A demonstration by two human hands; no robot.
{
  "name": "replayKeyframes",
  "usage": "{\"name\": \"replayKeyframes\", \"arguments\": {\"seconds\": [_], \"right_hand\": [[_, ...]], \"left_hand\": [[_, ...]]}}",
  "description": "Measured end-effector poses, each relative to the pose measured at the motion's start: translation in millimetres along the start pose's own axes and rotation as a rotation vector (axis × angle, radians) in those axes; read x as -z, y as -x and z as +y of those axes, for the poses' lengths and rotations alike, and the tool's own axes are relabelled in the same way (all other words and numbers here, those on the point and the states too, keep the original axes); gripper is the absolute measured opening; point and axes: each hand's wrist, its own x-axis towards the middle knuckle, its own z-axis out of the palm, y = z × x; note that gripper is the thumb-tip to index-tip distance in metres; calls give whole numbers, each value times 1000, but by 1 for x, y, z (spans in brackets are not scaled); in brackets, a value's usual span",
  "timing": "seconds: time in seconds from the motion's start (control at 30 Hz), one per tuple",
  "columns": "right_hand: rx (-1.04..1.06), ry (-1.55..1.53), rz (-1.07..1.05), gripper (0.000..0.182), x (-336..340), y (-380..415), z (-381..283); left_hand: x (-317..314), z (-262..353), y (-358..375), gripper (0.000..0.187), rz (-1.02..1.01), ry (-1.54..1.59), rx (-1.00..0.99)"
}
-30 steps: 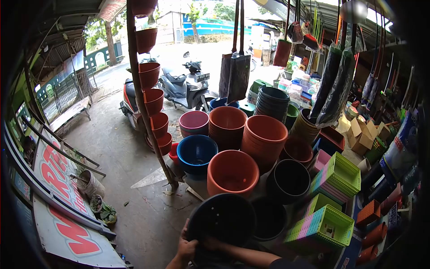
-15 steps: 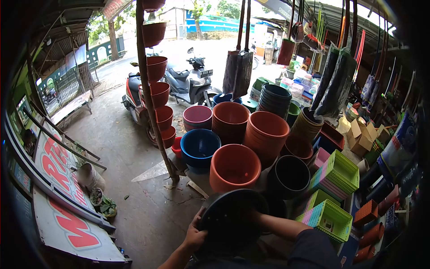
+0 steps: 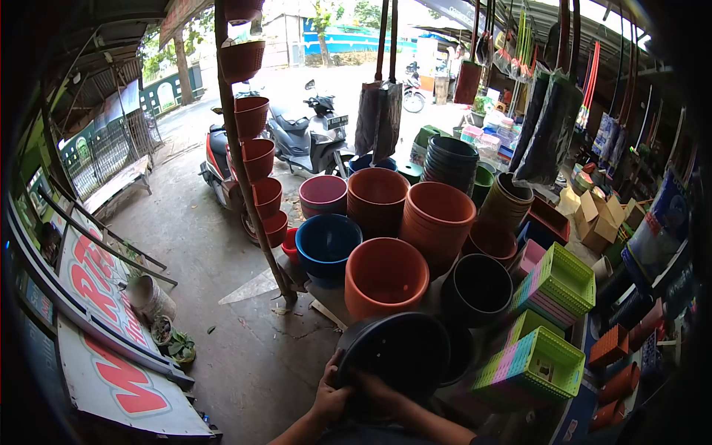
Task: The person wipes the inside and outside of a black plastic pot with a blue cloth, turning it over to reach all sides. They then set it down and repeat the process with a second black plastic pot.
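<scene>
A large black plastic pot [image 3: 415, 352] is tilted in front of me with its mouth facing my body. Small bright holes show in its bottom. My left hand [image 3: 331, 393] grips the pot's left rim, fingers wrapped over the outside. Inside the pot's mouth, close to the left hand, is my right hand [image 3: 380, 394]. It is smeared by motion, so its fingers and anything in them cannot be made out. Just beyond the pot stands an orange pot [image 3: 386, 278], and another black pot [image 3: 478, 289] is to its right.
Stacked orange pots [image 3: 437, 222] and a blue pot [image 3: 328, 248] stand ahead. Green baskets [image 3: 545, 363] are stacked at right. A pole [image 3: 248, 178] with hanging pots rises on the left. Wrapped bundles [image 3: 378, 122] hang overhead. Scooters [image 3: 311, 141] are parked beyond.
My right hand has moved left across the pot's inside, towards the left hand. My left hand still grips the rim. The view has shifted slightly.
</scene>
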Motion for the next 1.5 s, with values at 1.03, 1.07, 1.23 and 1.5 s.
{"name": "replayKeyframes", "arguments": {"seconds": [1.03, 1.07, 1.23, 1.5], "right_hand": [[896, 1237, 626, 81, 100, 28, -77], [973, 1118, 613, 78, 81, 27, -88], [1209, 1283, 190, 72, 3, 4, -65], [881, 1091, -542, 73, 0, 41, 8]], "left_hand": [[29, 25, 12, 102, 50, 225, 81], [27, 22, 12, 103, -15, 214, 95], [26, 3, 7, 82, -45, 294, 56], [59, -5, 5, 40, 244, -330, -216]]}}
